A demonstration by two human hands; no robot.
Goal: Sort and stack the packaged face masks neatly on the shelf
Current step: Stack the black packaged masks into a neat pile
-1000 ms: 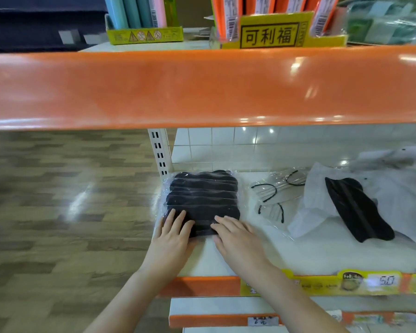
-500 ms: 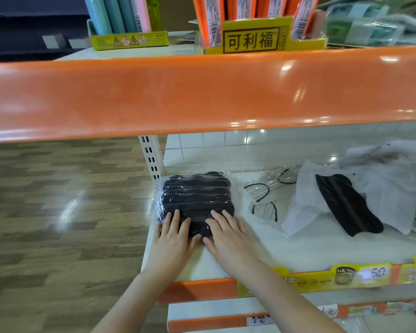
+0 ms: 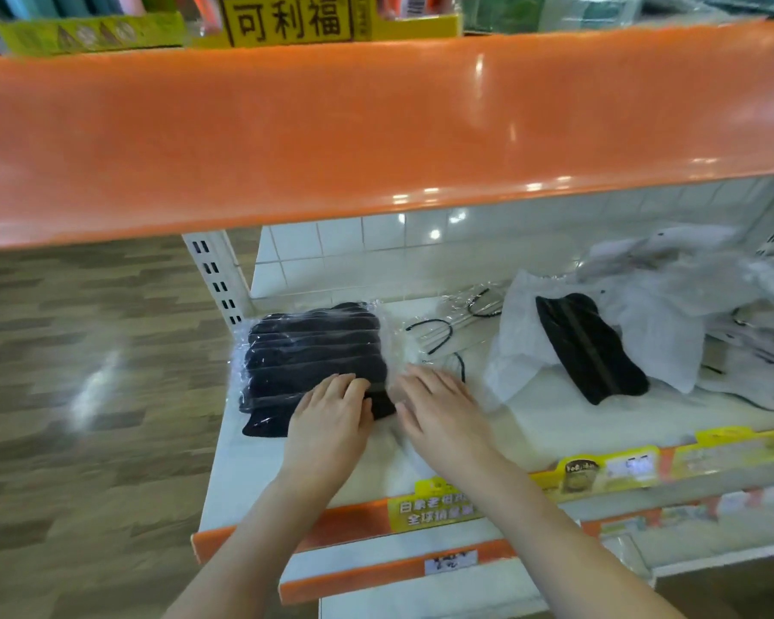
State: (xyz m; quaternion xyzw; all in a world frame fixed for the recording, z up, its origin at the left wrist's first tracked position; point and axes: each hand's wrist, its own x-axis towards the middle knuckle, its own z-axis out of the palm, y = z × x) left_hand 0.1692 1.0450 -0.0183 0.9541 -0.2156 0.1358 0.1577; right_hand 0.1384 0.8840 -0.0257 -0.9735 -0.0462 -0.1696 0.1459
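A stack of black face masks in clear plastic (image 3: 307, 350) lies at the left end of the white shelf (image 3: 554, 422). My left hand (image 3: 331, 417) rests flat on the stack's near right corner, fingers straight. Just right of the stack, my right hand (image 3: 438, 413) lies flat with spread fingers on the clear wrap. A clear packet with black ear loops (image 3: 447, 337) sits behind my right hand. Farther right, a loose black mask (image 3: 590, 346) lies on a pile of white packaged masks (image 3: 670, 323).
The orange front edge of the upper shelf (image 3: 376, 127) overhangs close above. A slotted white upright (image 3: 215, 279) stands at the back left corner. Yellow price labels (image 3: 621, 466) run along the shelf's front lip. Wooden floor (image 3: 77, 395) lies to the left.
My right hand has slid right, off the black stack onto the clear wrap beside it. My left hand has shifted right along the stack's near edge. The camera has moved closer.
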